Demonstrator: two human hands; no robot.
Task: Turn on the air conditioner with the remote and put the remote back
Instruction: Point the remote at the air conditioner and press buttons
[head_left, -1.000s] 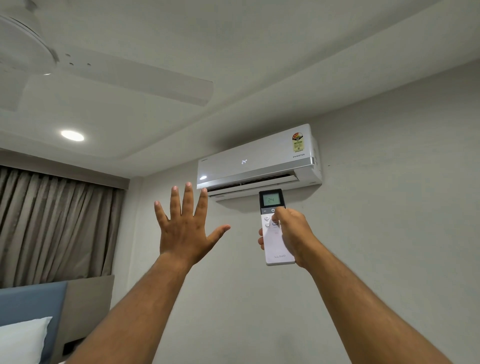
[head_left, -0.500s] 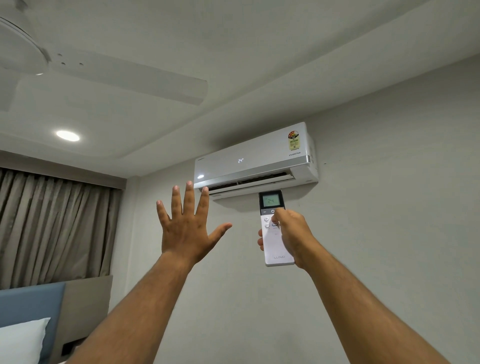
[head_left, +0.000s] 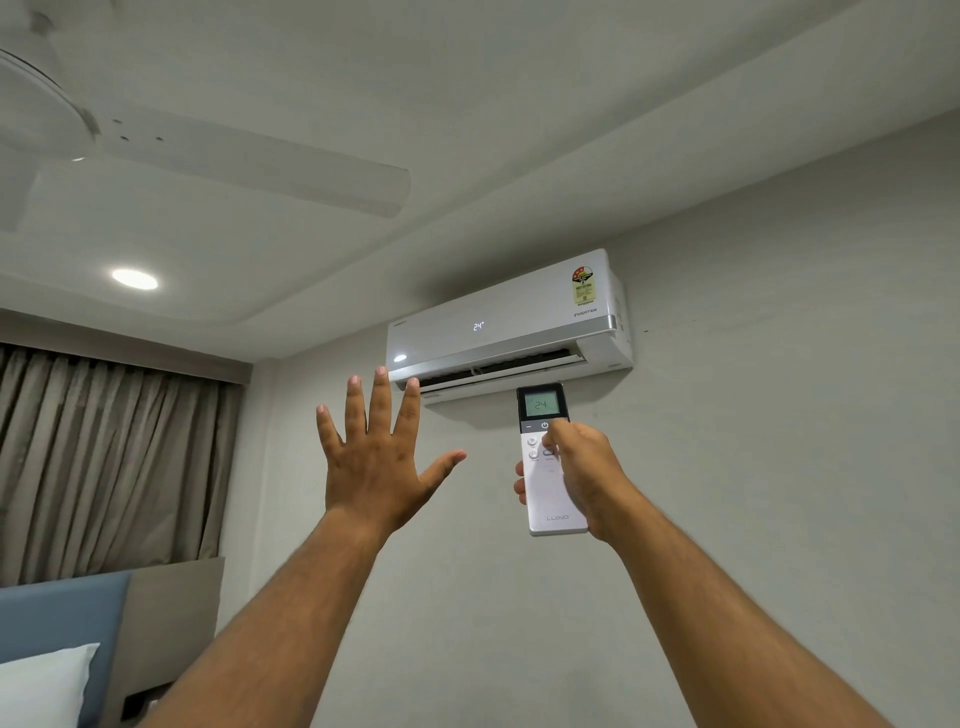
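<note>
A white air conditioner (head_left: 498, 322) hangs high on the wall, its panel lit with "24" and its lower flap partly open. My right hand (head_left: 587, 473) is raised below it, shut on a white remote (head_left: 545, 488) held upright; the remote's screen reads 24 and my thumb rests near the power button. My left hand (head_left: 376, 457) is lifted beside it, palm forward, fingers spread, holding nothing, its fingertips just under the unit's left end.
A white ceiling fan (head_left: 208, 156) and a round ceiling light (head_left: 134, 279) are overhead at the left. Brown curtains (head_left: 104, 457) cover the left wall. A blue headboard (head_left: 62, 613) and white pillow (head_left: 41, 686) sit at the lower left.
The air conditioner's flap has opened a little further. Both hands stay raised in almost the same place; the view has shifted slightly.
</note>
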